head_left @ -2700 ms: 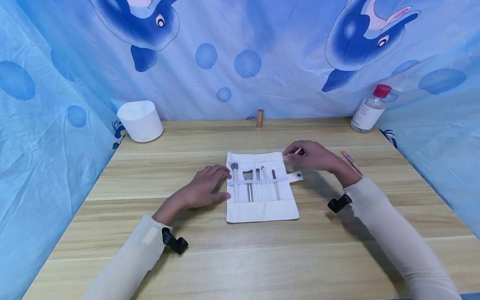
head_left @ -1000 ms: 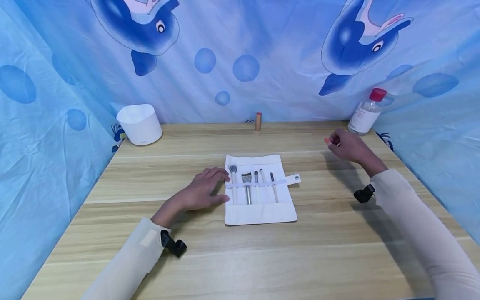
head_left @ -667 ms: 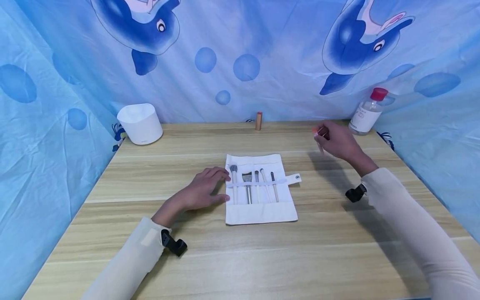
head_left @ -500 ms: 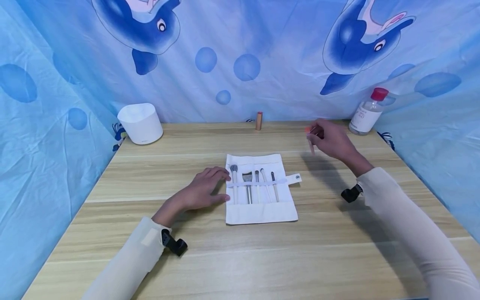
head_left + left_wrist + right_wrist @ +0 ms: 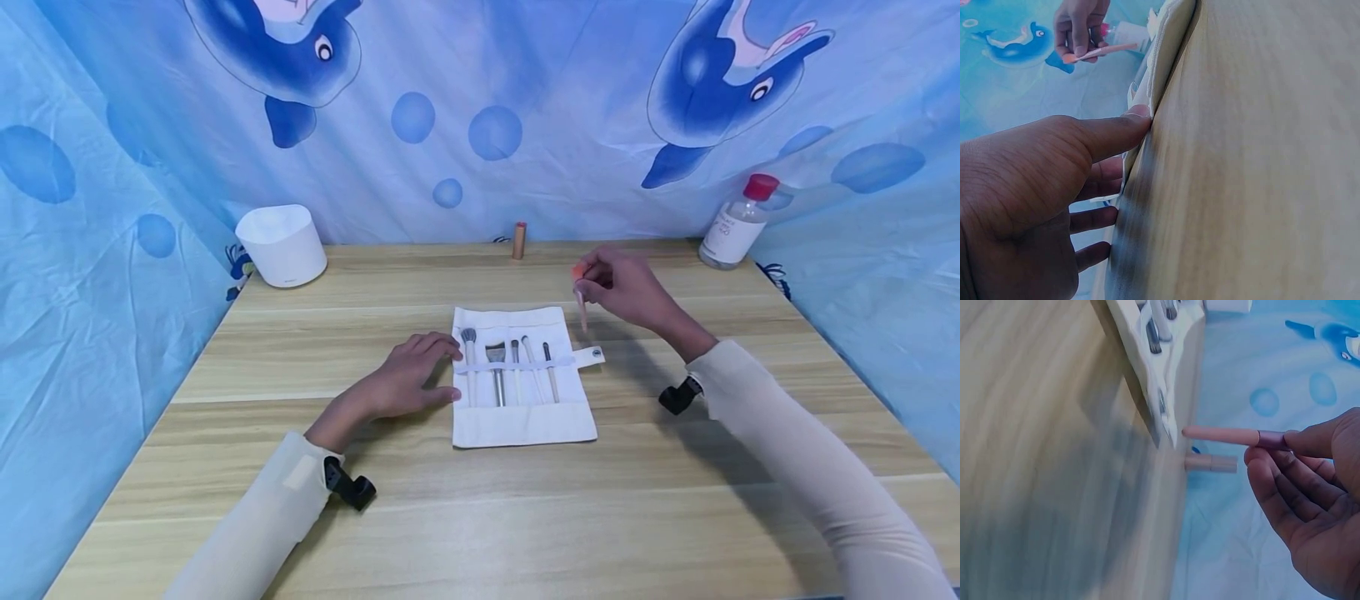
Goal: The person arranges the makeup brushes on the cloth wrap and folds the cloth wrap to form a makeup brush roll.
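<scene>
A white fabric brush roll (image 5: 525, 425) lies unfolded mid-table, with several makeup brushes tucked under its elastic band (image 5: 480, 366). My left hand (image 5: 408, 377) rests at its left edge, fingers loosely extended; the left wrist view shows the thumb (image 5: 1119, 132) touching the cloth. Above the roll's upper right corner, my right hand (image 5: 626, 287) pinches a makeup brush (image 5: 582, 312) between thumb and fingers. Its orange bristles point up and the pink handle (image 5: 1222, 435) points down. In the right wrist view the ferrule (image 5: 1272, 440) looks purple.
At the back left stands a white cup-like container (image 5: 281, 247). A small brown tube (image 5: 519, 241) stands at the table's back edge. A clear bottle with a red cap (image 5: 737, 223) is at the back right. Blue dolphin-print cloth (image 5: 480, 75) hangs behind.
The brush that lay on the table at right is now in my right hand. That hand went right, then came back left toward the roll. My left hand has stayed put.
</scene>
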{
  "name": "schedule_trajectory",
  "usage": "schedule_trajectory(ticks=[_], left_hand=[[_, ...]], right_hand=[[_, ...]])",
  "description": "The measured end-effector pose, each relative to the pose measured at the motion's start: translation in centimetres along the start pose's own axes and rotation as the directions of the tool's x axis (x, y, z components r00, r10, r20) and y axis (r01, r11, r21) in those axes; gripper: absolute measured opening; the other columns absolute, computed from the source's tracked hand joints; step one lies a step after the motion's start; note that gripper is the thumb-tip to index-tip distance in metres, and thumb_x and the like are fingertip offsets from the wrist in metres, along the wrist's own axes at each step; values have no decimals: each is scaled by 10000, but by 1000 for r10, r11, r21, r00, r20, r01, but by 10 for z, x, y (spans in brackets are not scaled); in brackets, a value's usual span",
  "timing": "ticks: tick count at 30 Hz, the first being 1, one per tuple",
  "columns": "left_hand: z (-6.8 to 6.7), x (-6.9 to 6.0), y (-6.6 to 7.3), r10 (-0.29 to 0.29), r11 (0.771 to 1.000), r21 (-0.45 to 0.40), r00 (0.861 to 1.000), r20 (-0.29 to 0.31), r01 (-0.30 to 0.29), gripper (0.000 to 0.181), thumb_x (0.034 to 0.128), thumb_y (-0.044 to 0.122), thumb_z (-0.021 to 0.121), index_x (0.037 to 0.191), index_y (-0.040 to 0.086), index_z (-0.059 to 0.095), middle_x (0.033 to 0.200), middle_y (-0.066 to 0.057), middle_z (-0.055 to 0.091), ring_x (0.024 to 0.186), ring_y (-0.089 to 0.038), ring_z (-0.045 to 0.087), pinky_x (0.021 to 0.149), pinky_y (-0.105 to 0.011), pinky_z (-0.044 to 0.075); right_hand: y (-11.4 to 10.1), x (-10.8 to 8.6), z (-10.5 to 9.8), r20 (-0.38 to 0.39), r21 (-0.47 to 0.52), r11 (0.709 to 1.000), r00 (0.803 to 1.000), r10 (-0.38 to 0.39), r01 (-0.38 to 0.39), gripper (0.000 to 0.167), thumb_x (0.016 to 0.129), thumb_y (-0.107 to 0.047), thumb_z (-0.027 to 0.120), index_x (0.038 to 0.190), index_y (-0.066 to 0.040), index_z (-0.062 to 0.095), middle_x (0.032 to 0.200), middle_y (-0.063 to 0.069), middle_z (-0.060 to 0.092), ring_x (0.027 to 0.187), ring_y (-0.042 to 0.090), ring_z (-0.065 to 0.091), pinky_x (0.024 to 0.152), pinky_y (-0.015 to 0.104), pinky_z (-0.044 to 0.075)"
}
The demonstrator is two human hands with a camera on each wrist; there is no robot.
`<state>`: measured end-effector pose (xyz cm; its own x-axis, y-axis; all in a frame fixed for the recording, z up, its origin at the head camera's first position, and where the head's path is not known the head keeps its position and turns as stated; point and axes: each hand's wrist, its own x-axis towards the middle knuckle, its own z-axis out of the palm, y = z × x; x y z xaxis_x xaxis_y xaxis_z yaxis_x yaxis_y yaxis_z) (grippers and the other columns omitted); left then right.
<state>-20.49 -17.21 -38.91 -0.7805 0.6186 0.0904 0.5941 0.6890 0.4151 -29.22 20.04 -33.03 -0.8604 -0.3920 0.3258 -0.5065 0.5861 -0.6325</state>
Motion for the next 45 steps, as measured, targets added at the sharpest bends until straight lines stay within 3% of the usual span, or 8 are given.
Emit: schedule_trajectory(ticks=[4, 12, 23, 30, 36, 41, 43, 45], left_hand=[[0, 0, -1, 0, 1000, 5, 1000, -3, 0, 558, 935, 400, 705, 1357, 82, 529, 1481, -79, 430, 1389, -337, 345, 1089, -606, 269], [0, 0, -1, -30, 1000, 5, 999, 17, 30, 568, 936, 422, 697, 1367, 95, 525, 1498, -72, 414, 1402, -319, 329, 1105, -582, 260], [-2, 0, 1, -10, 1000, 5, 1000, 5, 10, 561, 930, 400, 709, 1356, 82, 529, 1484, -83, 427, 1391, -330, 343, 1095, -593, 271], [1, 0, -1, -23, 1000, 6, 1000, 4, 23, 562, 930, 414, 706, 1357, 93, 530, 1490, -63, 421, 1398, -303, 332, 1103, -571, 268], [1, 0, -2, -24, 1000, 6, 1000, 3, 24, 560, 935, 419, 700, 1362, 98, 531, 1493, -57, 420, 1405, -299, 326, 1103, -572, 267], [0, 1, -1, -27, 1000, 4, 1000, 8, 27, 562, 939, 417, 697, 1368, 96, 529, 1498, -59, 417, 1410, -297, 321, 1109, -570, 259], [0, 0, -1, -30, 1000, 0, 999, 11, 30, 563, 939, 413, 698, 1369, 92, 528, 1499, -62, 416, 1411, -298, 320, 1111, -572, 256], [0, 0, 0, -30, 1000, -4, 999, 13, 30, 566, 938, 407, 701, 1370, 86, 527, 1500, -66, 416, 1411, -303, 318, 1113, -575, 252]], right_hand=[[-2, -1, 9, 45, 61, 998, 999, 12, -14, 175, 971, -150, 681, 1132, -125, 617, 928, 13, 720, 805, 207, 699, 689, 336, 565], [-2, -8, 27, 108, 76, 996, 993, 36, -45, 181, 978, -138, 671, 1140, -92, 605, 960, 55, 699, 804, 241, 703, 707, 359, 568], [1, -13, 32, 209, 14, 989, 968, 141, -147, 239, 962, -119, 686, 1187, -106, 608, 933, 52, 692, 812, 202, 667, 702, 364, 536], [7, -19, 35, 305, -34, 996, 948, 93, -87, 175, 955, -141, 702, 1123, -116, 660, 929, 1, 693, 856, 175, 642, 776, 370, 503], [8, -26, 35, 331, -43, 999, 943, 36, -23, 60, 940, -147, 719, 993, -119, 714, 909, -21, 679, 844, 160, 630, 773, 353, 503], [7, -32, 33, 379, -66, 998, 925, 28, -4, 46, 951, -159, 703, 926, -154, 741, 968, -2, 632, 876, 169, 597, 762, 357, 498], [6, -34, 33, 377, -65, 998, 926, 23, 2, 58, 957, -147, 692, 928, -159, 741, 975, 5, 622, 871, 175, 583, 752, 361, 494], [6, -36, 33, 343, -69, 997, 939, 4, 21, 53, 965, -142, 682, 946, -154, 730, 960, 4, 624, 849, 174, 578, 738, 359, 491]])
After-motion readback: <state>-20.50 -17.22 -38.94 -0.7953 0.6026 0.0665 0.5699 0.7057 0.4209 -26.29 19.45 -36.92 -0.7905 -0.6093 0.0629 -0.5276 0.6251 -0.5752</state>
